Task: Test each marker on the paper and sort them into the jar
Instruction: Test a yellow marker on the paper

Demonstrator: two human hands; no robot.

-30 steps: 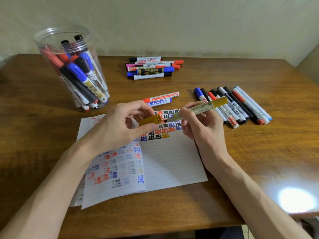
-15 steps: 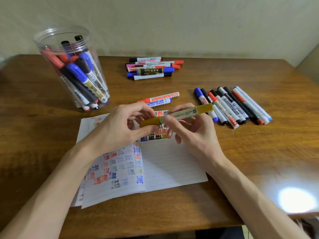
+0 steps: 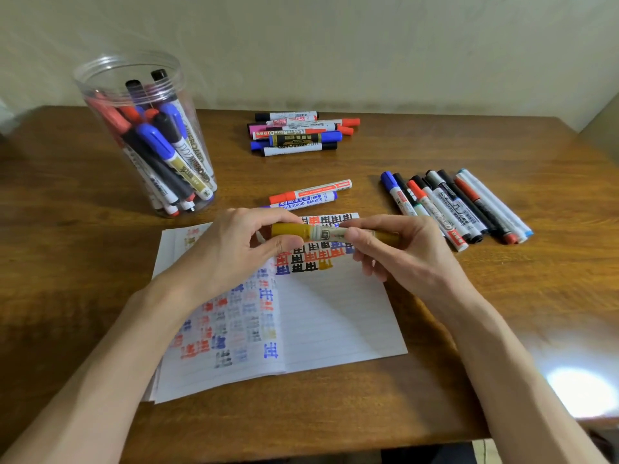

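A brown wooden bench stood against a pale wall. The clear jar, already holding many markers, sat at the rear left. The lined paper lay in front, covered in test marks, among them a gold mark. Above the paper the gold marker lay level between both hands. The left hand had its grip clamped on the cap end, and the right hand had its grip clamped on the barrel. The cap looked seated, so this marker seemed tested and closed. The next move called for one hand to let go and the other to carry the marker to the jar. A row of markers waited to the right.
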